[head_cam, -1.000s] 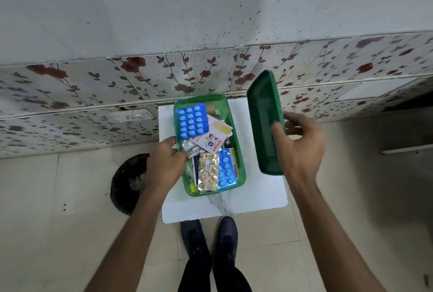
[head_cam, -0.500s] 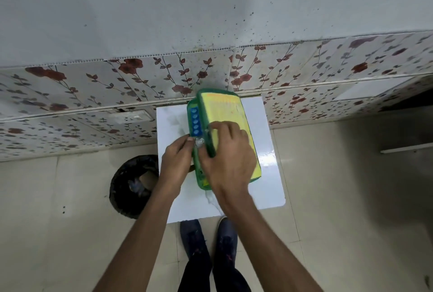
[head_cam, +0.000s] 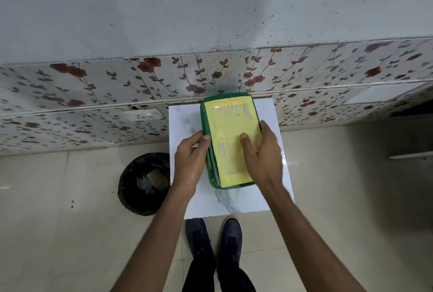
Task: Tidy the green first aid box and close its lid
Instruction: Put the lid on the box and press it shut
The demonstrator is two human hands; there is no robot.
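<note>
The green first aid box (head_cam: 212, 169) lies on a small white marble-patterned table (head_cam: 234, 202), its long side running away from me. Its lid (head_cam: 228, 118), green with a large yellow label, lies flat over the box and hides the contents. My left hand (head_cam: 191, 158) grips the box's left edge, thumb on the rim. My right hand (head_cam: 262, 153) rests on the lid's right side, thumb pressed on the yellow label and fingers wrapped over the right edge.
A black bin (head_cam: 145, 184) stands on the tiled floor just left of the table. A wall with floral panels (head_cam: 93, 90) rises behind the table. My shoes (head_cam: 232, 230) are at the table's near edge.
The lid, held upright to the right a second ago, has swung down over the box and now lies flat. My right hand shifted from the lid's left part to its right side.
</note>
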